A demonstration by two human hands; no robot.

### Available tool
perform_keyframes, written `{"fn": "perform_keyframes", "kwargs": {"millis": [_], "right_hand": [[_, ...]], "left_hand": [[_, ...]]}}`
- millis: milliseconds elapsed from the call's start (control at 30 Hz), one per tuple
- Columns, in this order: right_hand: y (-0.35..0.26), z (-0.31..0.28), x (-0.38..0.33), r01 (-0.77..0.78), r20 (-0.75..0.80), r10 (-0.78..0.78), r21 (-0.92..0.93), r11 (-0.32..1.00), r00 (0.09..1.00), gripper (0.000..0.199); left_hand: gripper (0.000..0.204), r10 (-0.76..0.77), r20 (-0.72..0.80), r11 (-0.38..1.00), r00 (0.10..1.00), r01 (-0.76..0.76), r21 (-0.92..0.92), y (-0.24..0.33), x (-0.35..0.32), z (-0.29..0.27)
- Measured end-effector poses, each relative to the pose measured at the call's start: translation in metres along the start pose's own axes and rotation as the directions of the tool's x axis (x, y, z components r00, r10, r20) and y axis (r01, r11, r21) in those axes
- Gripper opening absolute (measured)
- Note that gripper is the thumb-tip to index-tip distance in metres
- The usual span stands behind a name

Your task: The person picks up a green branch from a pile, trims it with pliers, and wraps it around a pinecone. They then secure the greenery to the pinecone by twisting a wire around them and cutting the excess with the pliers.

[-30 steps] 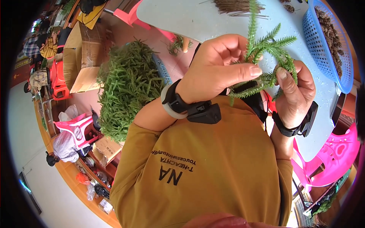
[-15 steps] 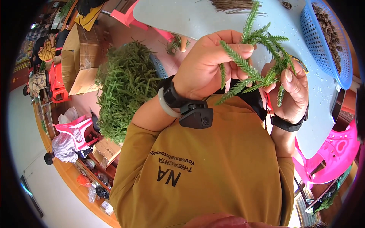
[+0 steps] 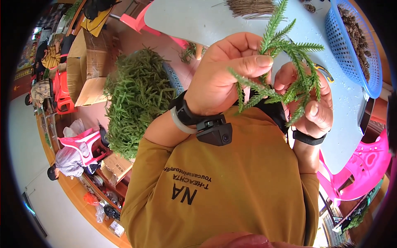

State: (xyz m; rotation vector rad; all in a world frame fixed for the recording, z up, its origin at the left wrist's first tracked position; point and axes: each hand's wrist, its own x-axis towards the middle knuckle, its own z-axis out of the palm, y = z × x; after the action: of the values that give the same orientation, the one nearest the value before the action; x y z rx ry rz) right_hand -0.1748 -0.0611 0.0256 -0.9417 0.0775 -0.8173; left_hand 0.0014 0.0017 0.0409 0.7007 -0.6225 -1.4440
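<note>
A ring-like green pine sprig [image 3: 300, 71], apparently artificial, is held up in front of my chest above the table edge. My left hand [image 3: 231, 68] pinches its left side between thumb and fingers, with needled tips sticking out above and below. On the other side my right hand [image 3: 316, 113] curls around the lower right branches; the thumb shows in front and the fingers are partly hidden behind the green. Both wrists wear black straps, and a small black camera [image 3: 215, 131] hangs at the left one.
On the pale table [image 3: 182, 18] lie a bundle of brown stems [image 3: 250, 7], a yellow-black tool [image 3: 324, 72] and a blue basket [image 3: 343, 45] of pine cones. A heap of green sprigs [image 3: 138, 99] fills a blue crate at left, near a cardboard box [image 3: 93, 53]. A pink chair [image 3: 359, 169] stands right.
The sprig has turned slightly and its branches spread more. My right thumb has moved down and away from the upper branches. The left hand keeps its pinch.
</note>
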Motion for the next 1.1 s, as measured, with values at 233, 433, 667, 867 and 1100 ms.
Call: {"fn": "perform_keyframes", "kwargs": {"millis": [233,433,667,867,1100], "right_hand": [[-0.008,-0.002,-0.005,-0.123,-0.079,0.128,0.068,0.99,0.989,0.042],[-0.002,0.005,-0.006,-0.074,-0.195,0.087,0.069,0.995,0.977,0.035],[-0.005,0.0,-0.008,-0.101,-0.227,0.084,-0.065,0.993,0.97,0.027],[-0.003,0.01,-0.004,-0.092,-0.233,0.056,-0.146,0.985,0.971,0.03],[-0.003,0.013,-0.003,-0.119,-0.249,0.078,-0.153,0.981,0.965,0.033]], "left_hand": [[0.035,-0.022,0.015,1.0,1.0,0.021,0.006,0.003,-0.003,-0.001],[0.033,-0.1,-0.001,0.99,0.995,0.099,-0.103,0.007,-0.002,0.009],[0.041,0.355,-0.085,0.838,0.931,-0.277,0.47,-0.015,0.002,0.007],[0.026,0.223,0.147,0.829,0.964,-0.267,0.492,-0.01,0.0,0.002],[0.019,0.223,0.17,0.892,0.96,-0.272,0.361,-0.011,-0.001,0.003]]}}
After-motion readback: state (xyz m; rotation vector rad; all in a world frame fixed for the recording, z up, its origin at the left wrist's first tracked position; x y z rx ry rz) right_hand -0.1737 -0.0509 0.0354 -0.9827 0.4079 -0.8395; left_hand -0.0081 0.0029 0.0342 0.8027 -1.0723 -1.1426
